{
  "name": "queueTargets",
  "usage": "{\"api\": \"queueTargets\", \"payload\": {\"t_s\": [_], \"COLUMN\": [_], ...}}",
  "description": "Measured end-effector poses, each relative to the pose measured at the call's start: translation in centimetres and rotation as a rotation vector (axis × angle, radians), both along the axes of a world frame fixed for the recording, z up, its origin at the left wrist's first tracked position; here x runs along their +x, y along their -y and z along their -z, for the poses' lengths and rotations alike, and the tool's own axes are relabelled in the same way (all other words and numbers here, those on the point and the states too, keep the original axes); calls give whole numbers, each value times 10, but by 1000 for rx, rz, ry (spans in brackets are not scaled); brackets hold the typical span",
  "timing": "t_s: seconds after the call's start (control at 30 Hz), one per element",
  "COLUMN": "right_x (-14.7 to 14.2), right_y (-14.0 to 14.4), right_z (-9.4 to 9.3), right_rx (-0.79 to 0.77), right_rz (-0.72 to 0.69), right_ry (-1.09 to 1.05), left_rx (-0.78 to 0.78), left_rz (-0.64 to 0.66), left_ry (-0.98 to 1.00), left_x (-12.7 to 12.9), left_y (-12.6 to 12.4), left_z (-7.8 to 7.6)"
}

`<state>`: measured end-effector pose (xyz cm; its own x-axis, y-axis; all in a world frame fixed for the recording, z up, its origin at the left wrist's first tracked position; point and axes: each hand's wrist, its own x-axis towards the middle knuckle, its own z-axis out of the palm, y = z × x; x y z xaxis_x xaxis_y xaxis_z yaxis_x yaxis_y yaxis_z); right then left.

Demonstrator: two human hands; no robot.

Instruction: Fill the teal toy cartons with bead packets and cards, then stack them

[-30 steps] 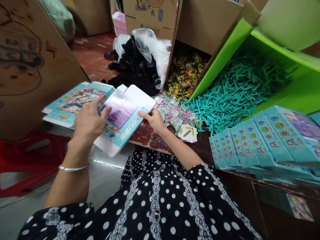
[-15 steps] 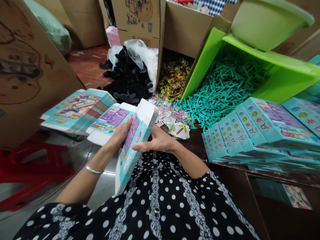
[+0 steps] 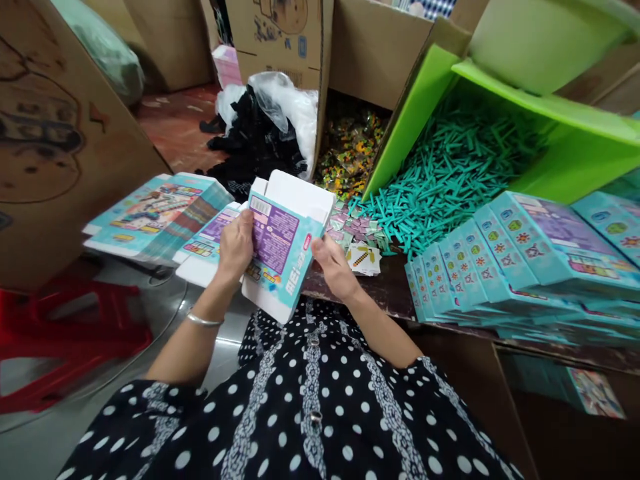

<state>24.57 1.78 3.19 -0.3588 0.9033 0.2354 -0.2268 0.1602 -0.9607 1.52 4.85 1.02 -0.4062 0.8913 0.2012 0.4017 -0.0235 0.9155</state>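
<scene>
Both hands hold one teal carton (image 3: 280,247) just above the lap, at the near edge of the table (image 3: 370,293). The left hand (image 3: 235,248) clasps its left edge, thumb on the purple printed face; the right hand (image 3: 336,267) pinches the right edge, fingers curled behind. Neither grip is slack: each is closed on the carton.

The carton looks part-way erected. Its body is squared up into a sleeve, and the white top flap (image 3: 297,191) stands open at 12 o'clock; the bottom white flap at 6 o'clock also seems unfolded. So I judge that shaping is done, while tucking flaps, filling and closing remain.

Its long axis runs roughly from 7 o'clock to 1 o'clock, the open top pointing away from the person towards 1 o'clock, the purple face turned up to the camera.

At 9 o'clock lies a stack of flat cartons (image 3: 155,217), just beside the held one. At 3 o'clock finished boxes (image 3: 505,267) lean in an overlapping row. At 1 o'clock teal sticks (image 3: 450,173) spill from a green bin (image 3: 575,133); small cards (image 3: 364,259) lie at 2 o'clock, near the right hand.
</scene>
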Motion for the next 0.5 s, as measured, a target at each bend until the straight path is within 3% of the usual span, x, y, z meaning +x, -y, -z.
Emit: {"api": "queueTargets", "payload": {"t_s": [0.1, 0.17, 0.37, 0.5], "right_x": [-12, -12, -12, -18], "right_y": [-5, -6, 3, 6], "right_z": [14, 20, 6, -8], "right_rx": [-69, -82, 27, 165], "right_rz": [266, 348, 212, 156], "right_ry": [2, 41, 120, 231], "left_rx": [25, 28, -102, -164], "left_rz": [-4, 41, 44, 99], "left_ry": [-18, 75, 459, 588], "left_x": [11, 21, 40, 49], "left_y": [2, 3, -8, -16], "left_z": [7, 16, 44, 56]}}
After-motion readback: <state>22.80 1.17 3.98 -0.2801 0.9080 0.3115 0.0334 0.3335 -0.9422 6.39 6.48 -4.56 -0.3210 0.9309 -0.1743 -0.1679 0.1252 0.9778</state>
